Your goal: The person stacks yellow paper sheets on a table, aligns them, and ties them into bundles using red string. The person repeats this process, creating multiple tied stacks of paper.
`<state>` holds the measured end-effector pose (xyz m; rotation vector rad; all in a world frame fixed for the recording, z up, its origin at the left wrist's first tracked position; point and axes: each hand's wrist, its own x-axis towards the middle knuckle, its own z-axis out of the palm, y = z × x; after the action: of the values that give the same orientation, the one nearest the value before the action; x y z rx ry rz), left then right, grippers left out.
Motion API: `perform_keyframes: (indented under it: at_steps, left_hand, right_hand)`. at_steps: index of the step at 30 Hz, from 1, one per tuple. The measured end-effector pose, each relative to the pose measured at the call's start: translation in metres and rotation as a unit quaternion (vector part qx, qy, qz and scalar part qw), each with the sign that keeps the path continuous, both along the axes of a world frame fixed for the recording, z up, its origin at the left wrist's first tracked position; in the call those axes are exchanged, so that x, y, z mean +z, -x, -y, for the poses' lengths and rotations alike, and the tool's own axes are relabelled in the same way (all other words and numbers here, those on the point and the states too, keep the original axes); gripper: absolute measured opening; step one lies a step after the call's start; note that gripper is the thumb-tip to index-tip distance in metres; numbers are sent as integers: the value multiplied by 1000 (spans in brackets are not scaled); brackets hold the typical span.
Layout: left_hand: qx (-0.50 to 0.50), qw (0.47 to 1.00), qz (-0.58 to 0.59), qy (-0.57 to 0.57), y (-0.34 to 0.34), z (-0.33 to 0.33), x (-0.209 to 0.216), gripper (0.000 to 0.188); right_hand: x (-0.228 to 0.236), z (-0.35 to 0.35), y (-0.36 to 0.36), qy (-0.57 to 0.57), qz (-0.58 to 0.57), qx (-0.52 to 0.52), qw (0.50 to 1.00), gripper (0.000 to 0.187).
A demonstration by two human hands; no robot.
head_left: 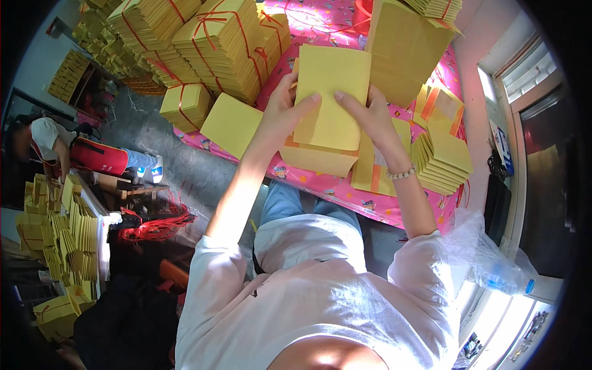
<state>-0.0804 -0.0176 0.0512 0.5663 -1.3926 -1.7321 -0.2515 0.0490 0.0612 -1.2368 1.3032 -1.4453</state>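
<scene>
Your thumbs lie flat on the upper face of the yellow packet, tips pointing inward and set apart by a strip of bare paper. Your left hand grips the 9 o'clock edge and your right hand the 3 o'clock edge. Both hands are spread only to the packet's width; the fingers beneath are largely hidden, so their exact closure cannot be told.

Key relation: the packet lies directly between the thumbs and fingers of both hands, long axis close to the 12–6 line. Neither hand is clearly nearer.

At 6 o'clock, a yellow lower piece projects from under the packet; whether the two are joined cannot be determined.

Further out, on the pink cloth:
- Between 8 and 9 o'clock: a flat yellow bundle.
- 10 o'clock: tall stacks bound with red ties.
- 2 o'clock: a large yellow sheet.
- 4 o'clock: a fanned stack.

Well apart, near 9 o'clock, a co-worker bends forward.
</scene>
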Motion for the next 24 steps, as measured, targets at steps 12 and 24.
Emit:
perform_keyframes:
  at_steps: [12, 24]
  left_hand:
    - [-61, 996, 30, -57, 2, 3, -3, 38]
    - [-62, 991, 42, -110, 1, 8, -12, 38]
  right_hand:
    - [-12, 5, 3, -43, 96, 10, 994, 40]
    - [-11, 3, -2, -20, 73, 0, 997, 37]
